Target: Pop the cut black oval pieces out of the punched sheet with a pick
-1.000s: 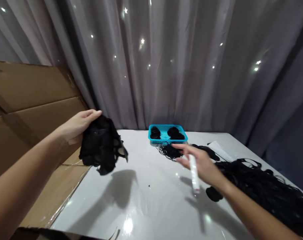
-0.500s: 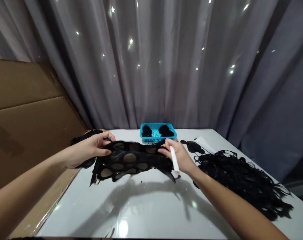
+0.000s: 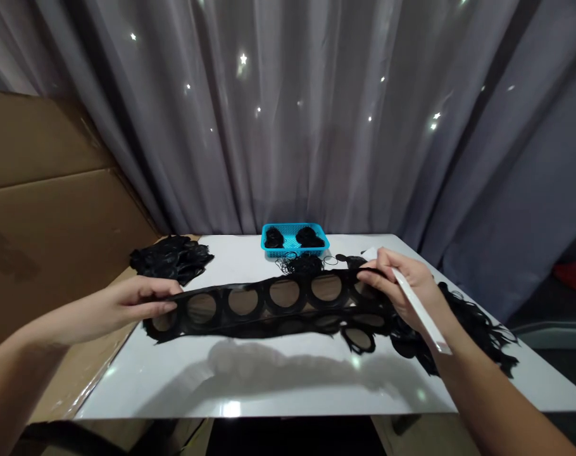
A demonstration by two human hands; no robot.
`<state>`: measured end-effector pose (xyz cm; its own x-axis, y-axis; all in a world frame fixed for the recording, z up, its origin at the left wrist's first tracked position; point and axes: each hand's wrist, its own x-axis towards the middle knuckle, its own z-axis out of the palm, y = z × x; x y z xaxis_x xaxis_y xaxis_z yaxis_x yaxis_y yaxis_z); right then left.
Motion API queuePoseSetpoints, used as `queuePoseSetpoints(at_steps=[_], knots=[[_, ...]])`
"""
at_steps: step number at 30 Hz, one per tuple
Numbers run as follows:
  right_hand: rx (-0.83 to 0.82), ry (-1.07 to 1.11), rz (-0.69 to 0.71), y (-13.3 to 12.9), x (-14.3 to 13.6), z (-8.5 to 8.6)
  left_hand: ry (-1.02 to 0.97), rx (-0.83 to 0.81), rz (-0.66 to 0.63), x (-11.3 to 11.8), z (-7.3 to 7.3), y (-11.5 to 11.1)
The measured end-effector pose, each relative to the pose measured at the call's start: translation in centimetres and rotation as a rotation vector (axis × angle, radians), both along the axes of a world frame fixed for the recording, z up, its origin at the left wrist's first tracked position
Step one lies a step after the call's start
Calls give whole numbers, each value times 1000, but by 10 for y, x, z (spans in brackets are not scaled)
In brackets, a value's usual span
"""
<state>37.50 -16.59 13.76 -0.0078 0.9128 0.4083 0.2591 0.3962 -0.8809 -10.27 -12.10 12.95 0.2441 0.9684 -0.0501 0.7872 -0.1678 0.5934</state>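
A black perforated sheet (image 3: 264,299), thin and floppy with rows of round holes, is stretched sideways above the white table. Its left end is pinched between the thumb and fingers of my left hand (image 3: 107,310). My right hand (image 3: 414,288) grips the other end. A flat white stick (image 3: 421,311) also lies in my right hand, pointing down along the wrist; its exact kind is unclear. The lower part of the sheet hangs folded, and one ringed hole dangles below it.
On the white table (image 3: 269,392), a blue basket (image 3: 295,252) holds black bundles. Thin black rings (image 3: 303,263) lie before it. One black heap (image 3: 171,256) is at back left, another black heap (image 3: 482,335) at right. Cardboard (image 3: 55,234) stands left; a grey curtain (image 3: 288,126) hangs behind.
My hands have moved apart, drawing the black sheet out wider and flatter. The left hand shifted left, the right hand rightward. The view has tilted down, showing the table's front edge.
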Motion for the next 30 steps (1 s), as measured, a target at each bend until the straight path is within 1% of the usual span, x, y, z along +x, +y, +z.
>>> queuePoseSetpoints(at_steps=[1, 3, 5, 7, 9, 10, 12, 14, 17, 20, 23, 25, 27, 30], knots=[[-24, -14, -1, 3, 1, -8, -24, -22, 13, 4, -12, 4], [-73, -60, 6, 16, 2, -33, -70, -77, 29, 19, -39, 15], [-124, -106, 2, 36, 0, -68, -119, -132, 33, 36, -66, 29], [-202, -120, -21, 58, -3, -107, -139, -169, 32, 48, -89, 44], [-293, -156, -58, 77, -5, -141, -138, -184, 29, 54, -107, 58], [-313, -183, -80, 85, -5, -155, -135, -180, 34, 55, -114, 65], [-324, -217, -124, 97, -4, -173, -131, -152, 53, 55, -123, 77], [-306, -217, -156, 106, -1, -182, -122, -112, 79, 54, -127, 87], [-313, -172, -158, 114, 4, -187, -86, -59, 114, 54, -129, 98], [-341, -129, -153, 120, 6, -190, -36, -10, 134, 57, -128, 103], [-308, -163, -163, 125, 5, -193, 17, 45, 129, 61, -128, 106], [-296, -202, -168, 127, 6, -192, 57, 92, 119, 62, -127, 106], [-265, -255, -177, 126, 9, -187, 103, 162, 113, 65, -124, 106], [-142, -283, -216, 121, 16, -173, 164, 315, 92, 78, -118, 102]])
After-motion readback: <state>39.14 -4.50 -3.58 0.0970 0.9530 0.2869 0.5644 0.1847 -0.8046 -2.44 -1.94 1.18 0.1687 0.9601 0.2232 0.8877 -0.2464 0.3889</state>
